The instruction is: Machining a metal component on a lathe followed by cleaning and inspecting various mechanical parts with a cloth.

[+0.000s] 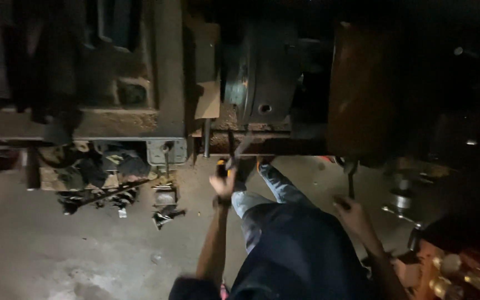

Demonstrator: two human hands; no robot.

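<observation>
My left hand (223,183) is closed around a yellow-handled tool (234,158), its tip up at the dark machine base (262,83). The tool looks light, stiff; grip the handle. My right hand (348,214) touches a dark rod (351,180); closure unclear.

Left hand (223,182) is raised, fingers curled in a fist. Right hand (350,214) reaches out lower, fingers closed.
</observation>
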